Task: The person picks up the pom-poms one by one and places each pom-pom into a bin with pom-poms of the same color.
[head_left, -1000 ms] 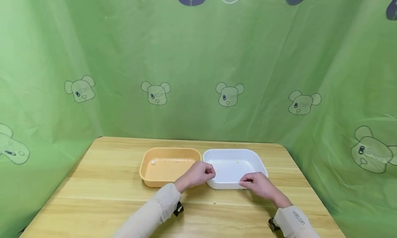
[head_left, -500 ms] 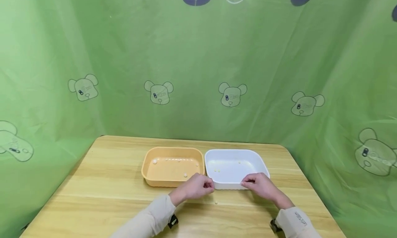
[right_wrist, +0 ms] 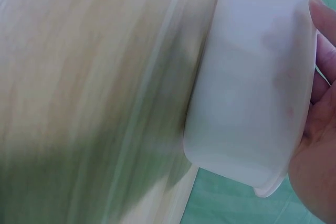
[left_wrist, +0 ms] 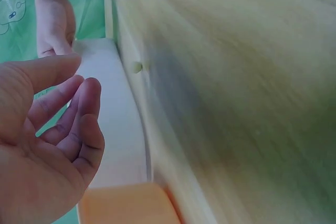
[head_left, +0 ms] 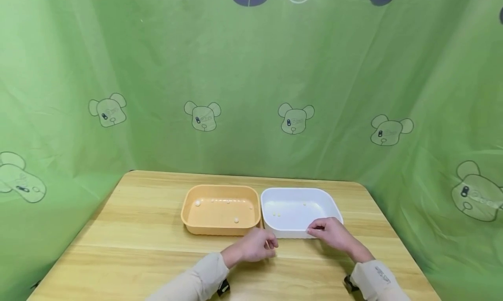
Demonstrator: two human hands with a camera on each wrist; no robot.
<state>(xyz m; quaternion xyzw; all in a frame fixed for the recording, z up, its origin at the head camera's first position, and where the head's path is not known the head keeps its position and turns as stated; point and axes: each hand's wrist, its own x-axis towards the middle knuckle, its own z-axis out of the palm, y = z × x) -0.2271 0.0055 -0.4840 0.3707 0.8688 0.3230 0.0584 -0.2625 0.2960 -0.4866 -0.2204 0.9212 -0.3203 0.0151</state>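
Note:
My left hand (head_left: 255, 245) is over the table just in front of the gap between two boxes. Its fingers are loosely bent, thumb apart from them, with nothing held; the left wrist view shows the hand (left_wrist: 52, 124) near a small pale yellow bead (left_wrist: 137, 67) on the table. My right hand (head_left: 332, 234) pinches the front rim of the white plastic box (head_left: 288, 234), thumb outside and fingers over the inner side. Small yellow bits (head_left: 279, 215) lie inside that box. To its left stands an orange plastic box (head_left: 220, 230) holding several small pale beads (head_left: 236, 220).
Both boxes stand side by side on a wooden table (head_left: 133, 248). A green cloth (head_left: 243, 157) printed with bear heads hangs behind and at both sides. Dark wrist straps (head_left: 224, 288) show under the sleeves.
My left hand has moved from above the white box's left edge down toward the table in front, over the loose bead. A second yellow bit now shows beside the first. The right hand stays put.

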